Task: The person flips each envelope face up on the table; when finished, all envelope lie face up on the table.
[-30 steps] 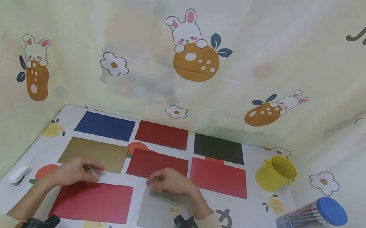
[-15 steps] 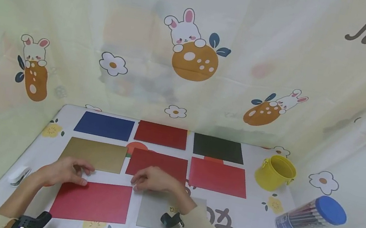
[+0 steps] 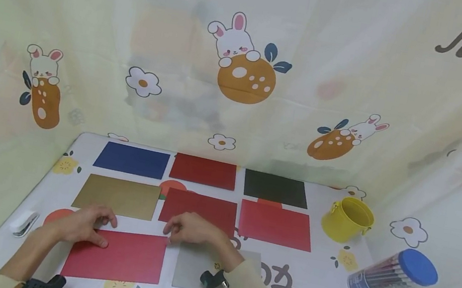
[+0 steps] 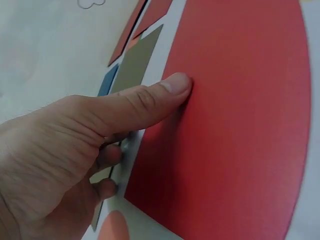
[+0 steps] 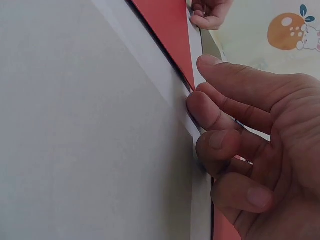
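A red sheet of card (image 3: 124, 258) lies flat at the front left of the table. My left hand (image 3: 82, 225) is at its upper left; in the left wrist view the thumb (image 4: 177, 85) rests on the card while the other fingers stay beyond its far edge. At the card's upper right corner is my right hand (image 3: 191, 229), its fingers loosely bent. The right wrist view shows the forefinger (image 5: 205, 107) right at that corner, with the thumb apart from it. A pale grey sheet (image 3: 192, 267) lies under my right wrist, partly hidden by the arm.
Behind lie more sheets: gold (image 3: 118, 196), dark red (image 3: 202, 208), bright red (image 3: 276, 225), blue (image 3: 132, 160), red (image 3: 203, 171) and dark green (image 3: 276, 188). A yellow bucket (image 3: 339, 223) and a blue-lidded pen jar (image 3: 387, 277) stand right. A white stapler (image 3: 22, 223) sits left.
Both hands have shifted left, the right one from above the grey sheet to the red card's corner. My left hand has come slightly nearer, its thumb now on the card.
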Available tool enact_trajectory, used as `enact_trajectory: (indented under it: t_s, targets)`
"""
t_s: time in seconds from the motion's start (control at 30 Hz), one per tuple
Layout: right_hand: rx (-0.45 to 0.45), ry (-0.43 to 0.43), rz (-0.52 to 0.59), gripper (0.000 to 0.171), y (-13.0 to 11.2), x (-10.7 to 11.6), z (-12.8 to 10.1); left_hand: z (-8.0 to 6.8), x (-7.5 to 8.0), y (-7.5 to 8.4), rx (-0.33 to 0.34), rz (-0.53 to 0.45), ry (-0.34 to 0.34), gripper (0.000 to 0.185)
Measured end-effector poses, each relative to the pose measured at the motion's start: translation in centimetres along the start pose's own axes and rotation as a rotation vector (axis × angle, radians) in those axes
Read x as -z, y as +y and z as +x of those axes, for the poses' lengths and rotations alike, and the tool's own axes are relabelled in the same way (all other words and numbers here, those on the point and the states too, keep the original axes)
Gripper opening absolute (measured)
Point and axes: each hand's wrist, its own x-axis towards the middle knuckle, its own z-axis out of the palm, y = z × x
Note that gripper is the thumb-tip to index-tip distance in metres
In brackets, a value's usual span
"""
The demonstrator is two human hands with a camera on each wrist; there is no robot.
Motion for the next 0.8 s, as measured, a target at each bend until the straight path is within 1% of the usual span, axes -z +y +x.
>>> enact_trajectory:
  t_s: [0.13, 0.37, 0.53, 0.8]
  targets:
    - [-0.010, 0.001, 0.009, 0.023, 0.04, -0.07, 0.10, 0.00, -0.34, 0.01, -0.001, 0.054, 0.021, 0.035]
    - [-0.033, 0.012, 0.005, 0.020, 0.15, -0.06, 0.17, -0.14, -0.53, 0.31, 0.022, 0.101, 0.041, 0.034]
    - [-0.020, 0.003, 0.008, 0.020, -0.08, -0.03, 0.18, -0.27, -0.49, 0.52, 0.049, 0.100, 0.045, 0.033]
    - [-0.003, -0.004, -0.005, 0.021, -0.61, -0.21, 0.17, -0.25, -0.55, 0.71, 0.098, 0.067, 0.040, 0.035]
